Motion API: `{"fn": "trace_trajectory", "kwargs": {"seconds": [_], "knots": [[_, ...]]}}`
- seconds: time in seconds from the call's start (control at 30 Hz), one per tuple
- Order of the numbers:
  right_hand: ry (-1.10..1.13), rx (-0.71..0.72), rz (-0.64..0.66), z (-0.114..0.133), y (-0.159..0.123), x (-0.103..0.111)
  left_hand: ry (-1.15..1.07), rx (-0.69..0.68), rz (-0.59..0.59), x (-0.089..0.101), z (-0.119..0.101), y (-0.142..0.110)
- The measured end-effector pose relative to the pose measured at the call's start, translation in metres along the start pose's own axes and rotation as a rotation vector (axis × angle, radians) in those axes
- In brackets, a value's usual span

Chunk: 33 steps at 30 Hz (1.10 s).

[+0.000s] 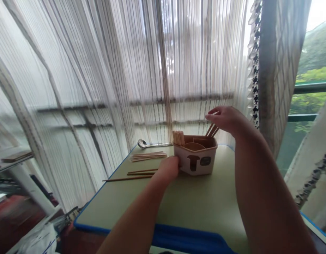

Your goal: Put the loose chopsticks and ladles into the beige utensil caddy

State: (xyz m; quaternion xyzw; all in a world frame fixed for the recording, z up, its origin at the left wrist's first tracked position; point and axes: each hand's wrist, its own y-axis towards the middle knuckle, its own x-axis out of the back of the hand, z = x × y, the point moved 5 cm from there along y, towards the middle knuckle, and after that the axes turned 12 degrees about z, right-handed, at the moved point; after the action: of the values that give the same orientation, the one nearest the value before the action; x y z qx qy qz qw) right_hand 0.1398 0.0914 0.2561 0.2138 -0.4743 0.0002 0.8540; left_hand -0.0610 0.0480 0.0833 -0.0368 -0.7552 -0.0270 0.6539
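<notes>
A white and brown utensil holder (185, 164) stands on the table, with several compartments and a T-shaped cutout in its front. My right hand (223, 118) is closed on the upper ends of brown chopsticks (210, 129), whose lower ends are in the holder's back right compartment. Against the holder's lower left side rests my left hand (169, 166), its fingers mostly hidden. More brown chopsticks (136, 173) lie on the table to the left, partly behind that hand. A bunch of pale wooden sticks (178, 138) stands upright in the left compartment.
A bundle of pale sticks in clear wrapping (148, 156) lies left of the holder. Behind it is a metal slotted ladle (152, 145). The pale green table (200, 201) has a blue edge. A striped sheer curtain (142, 70) hangs close behind the table.
</notes>
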Motion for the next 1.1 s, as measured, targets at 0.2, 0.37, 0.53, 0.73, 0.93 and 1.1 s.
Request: {"fn": "trace_trajectory", "kwargs": {"seconds": [0.2,0.37,0.53,0.73,0.93,1.1], "knots": [[0.027,0.127,0.235,-0.002,0.004,-0.015,-0.243,-0.305,-0.241,0.014,-0.019,-0.002],[0.058,0.221,0.478,0.004,-0.005,-0.029,-0.487,-0.438,-0.532,0.027,-0.024,-0.012],[0.012,0.296,0.759,0.015,-0.016,-0.05,-0.641,-0.395,-0.717,0.037,-0.015,-0.019],[-0.095,0.346,0.861,0.035,-0.019,-0.073,-0.731,-0.431,-0.83,0.042,-0.01,-0.023],[-0.148,0.36,0.806,0.044,-0.019,-0.075,-0.742,-0.407,-0.794,0.038,-0.008,-0.018],[-0.227,0.314,0.713,0.046,-0.017,-0.068,-0.745,-0.392,-0.796,0.037,-0.009,-0.018]]}}
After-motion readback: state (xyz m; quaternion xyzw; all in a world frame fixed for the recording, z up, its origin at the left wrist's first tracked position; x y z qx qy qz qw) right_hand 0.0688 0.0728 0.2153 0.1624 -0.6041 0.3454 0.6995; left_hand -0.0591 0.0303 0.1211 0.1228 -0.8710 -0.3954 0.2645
